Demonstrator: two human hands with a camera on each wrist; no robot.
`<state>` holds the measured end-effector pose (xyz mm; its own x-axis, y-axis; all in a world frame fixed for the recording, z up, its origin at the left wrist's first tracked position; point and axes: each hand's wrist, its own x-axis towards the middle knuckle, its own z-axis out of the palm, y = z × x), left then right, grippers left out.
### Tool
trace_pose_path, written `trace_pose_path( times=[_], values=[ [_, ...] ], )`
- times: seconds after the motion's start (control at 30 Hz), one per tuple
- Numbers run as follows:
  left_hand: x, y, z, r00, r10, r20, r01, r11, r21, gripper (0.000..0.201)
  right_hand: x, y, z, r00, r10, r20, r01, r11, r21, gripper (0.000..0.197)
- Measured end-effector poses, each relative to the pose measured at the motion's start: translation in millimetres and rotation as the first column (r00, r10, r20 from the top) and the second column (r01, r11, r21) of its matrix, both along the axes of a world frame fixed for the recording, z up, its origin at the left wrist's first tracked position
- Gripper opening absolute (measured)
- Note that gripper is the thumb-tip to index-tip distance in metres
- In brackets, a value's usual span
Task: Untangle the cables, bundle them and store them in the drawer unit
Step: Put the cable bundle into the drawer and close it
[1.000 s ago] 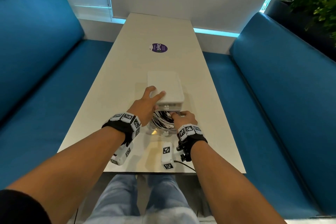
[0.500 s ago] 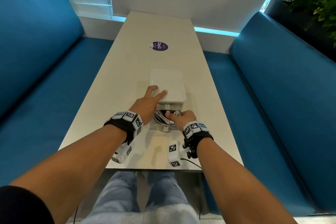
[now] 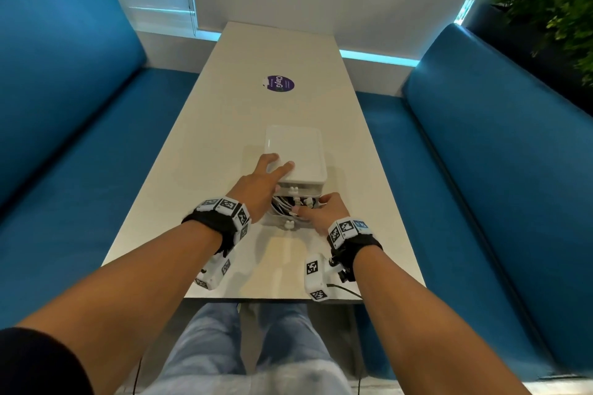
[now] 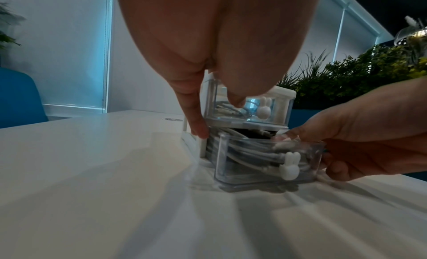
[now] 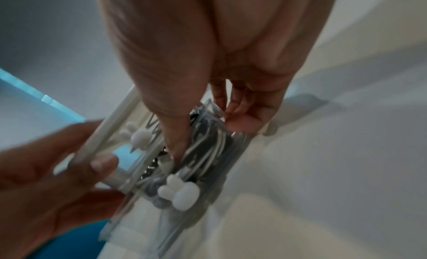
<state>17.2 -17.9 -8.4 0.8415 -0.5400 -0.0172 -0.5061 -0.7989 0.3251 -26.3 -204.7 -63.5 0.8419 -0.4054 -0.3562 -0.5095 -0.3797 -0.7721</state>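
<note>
A small white drawer unit (image 3: pixel 293 151) stands mid-table. Its clear lower drawer (image 4: pixel 265 171), with a white bunny knob (image 4: pixel 290 164), is pulled partly out and packed with white cables (image 4: pixel 249 149). The upper drawer (image 4: pixel 233 109) is pushed in and also holds cables. My left hand (image 3: pixel 260 183) rests on the unit with fingers flat on the top and thumb against the upper drawer's front. My right hand (image 3: pixel 324 212) grips the lower drawer's right side, its thumb pressing down on the cables (image 5: pixel 208 149) inside.
The long pale table (image 3: pixel 224 138) carries a round purple sticker (image 3: pixel 280 83) beyond the unit. Blue benches run along the left (image 3: pixel 64 106) and right (image 3: pixel 497 154). Plants (image 3: pixel 545 9) stand at the back right. The table's near edge (image 3: pixel 272 300) is just above my knees.
The lower drawer has slid further into the unit, and my right hand has moved forward with it. My left hand stays on the unit's top.
</note>
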Motion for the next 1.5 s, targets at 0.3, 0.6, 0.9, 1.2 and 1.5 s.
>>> trace_pose_path(
  times=[0.3, 0.6, 0.9, 1.2, 1.5],
  values=[
    [-0.3, -3.6, -1.6, 0.999, 0.003, 0.033, -0.005, 0.999, 0.031, 0.084, -5.5, 3.3, 9.0, 0.987, 0.133, -0.087, -0.131, 0.991, 0.022, 0.084],
    [-0.6, -4.3, -5.3, 0.998, 0.01, 0.061, -0.012, 0.999, 0.045, 0.084, 2.8, 10.2, 11.7, 0.995, 0.078, -0.061, -0.089, 0.975, -0.204, 0.062],
    [4.6, -4.2, -5.4, 0.997, 0.031, 0.071, -0.035, 0.998, 0.055, 0.078, 5.3, 7.1, 9.8, 0.996, 0.094, -0.001, -0.093, 0.987, -0.134, 0.063],
    [4.4, -0.9, -7.6, 0.997, 0.024, 0.067, -0.027, 0.998, 0.048, 0.077, 3.4, 0.9, 9.3, 0.987, -0.158, 0.038, 0.146, 0.963, 0.229, 0.036],
    [4.4, 0.4, -10.7, 0.999, 0.012, 0.043, -0.012, 1.0, -0.001, 0.071, 1.3, 3.5, 3.1, 0.998, -0.058, 0.025, 0.051, 0.973, 0.227, 0.09]
  ],
)
